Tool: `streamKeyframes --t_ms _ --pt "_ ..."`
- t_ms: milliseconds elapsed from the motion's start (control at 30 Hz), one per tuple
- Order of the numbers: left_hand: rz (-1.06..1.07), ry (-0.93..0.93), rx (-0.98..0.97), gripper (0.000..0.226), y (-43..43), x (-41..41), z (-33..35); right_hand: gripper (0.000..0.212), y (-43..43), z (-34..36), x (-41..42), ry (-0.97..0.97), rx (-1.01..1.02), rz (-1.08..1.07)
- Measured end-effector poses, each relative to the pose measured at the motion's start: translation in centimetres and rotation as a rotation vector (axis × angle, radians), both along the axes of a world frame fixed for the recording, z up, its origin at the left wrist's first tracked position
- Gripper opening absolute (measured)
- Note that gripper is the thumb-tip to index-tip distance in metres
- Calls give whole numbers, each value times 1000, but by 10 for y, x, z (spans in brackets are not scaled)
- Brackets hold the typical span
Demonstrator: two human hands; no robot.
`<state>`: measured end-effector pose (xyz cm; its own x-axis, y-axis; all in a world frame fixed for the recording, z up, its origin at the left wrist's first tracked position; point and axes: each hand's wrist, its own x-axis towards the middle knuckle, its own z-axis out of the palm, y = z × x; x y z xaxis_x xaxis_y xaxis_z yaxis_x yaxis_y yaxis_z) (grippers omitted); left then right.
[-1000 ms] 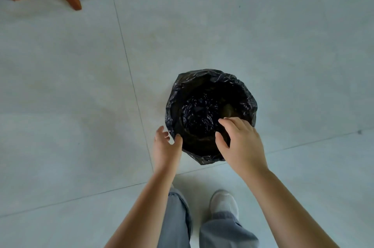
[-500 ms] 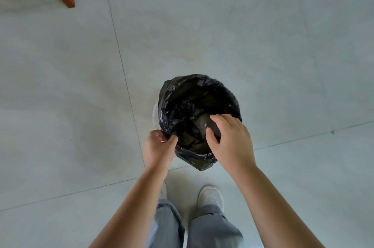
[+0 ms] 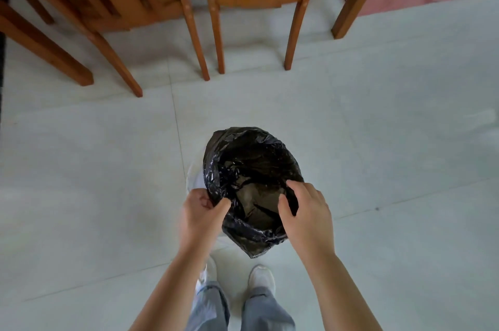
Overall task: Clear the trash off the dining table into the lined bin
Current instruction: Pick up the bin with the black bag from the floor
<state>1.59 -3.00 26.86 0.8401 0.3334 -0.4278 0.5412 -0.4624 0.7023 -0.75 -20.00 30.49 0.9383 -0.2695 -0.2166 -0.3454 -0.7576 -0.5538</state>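
White shoes (image 3: 260, 276) and grey trouser legs (image 3: 266, 311) are seen at the near edge. Just ahead, the black bag (image 3: 243, 166) lining the bin (image 3: 193, 181) is held at its rim. Its left edge is pinched by the left hand (image 3: 201, 213), and its right edge is gripped by the curled fingers of the right hand (image 3: 306, 213). Further off, wooden chair legs (image 3: 199, 41) are set on the pale tiled floor (image 3: 378, 128).

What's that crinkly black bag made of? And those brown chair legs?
The black bag looks like thin, glossy plastic film: it wrinkles into sharp creases and glints in the light. The chair legs look like varnished wood: orange-brown, smooth, with a dark knot on one slat.
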Motion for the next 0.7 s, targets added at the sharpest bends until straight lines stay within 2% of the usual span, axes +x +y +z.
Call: streamKeyframes --t_ms 133,333,567,700 --pt "-41 -98 10 21 -3 -1 77 31 -11 76 -15 -103 42 -46" --pt "78 -224 -47 32 -2 -18 173 29 -24 172 -47 -191 117 -109" --pt "174 -240 -10 26 -7 -48 266 28 -32 252 -66 -293 82 15" --pt "165 -294 -98 27 -1 -55 304 27 -37 289 -65 -365 57 95"
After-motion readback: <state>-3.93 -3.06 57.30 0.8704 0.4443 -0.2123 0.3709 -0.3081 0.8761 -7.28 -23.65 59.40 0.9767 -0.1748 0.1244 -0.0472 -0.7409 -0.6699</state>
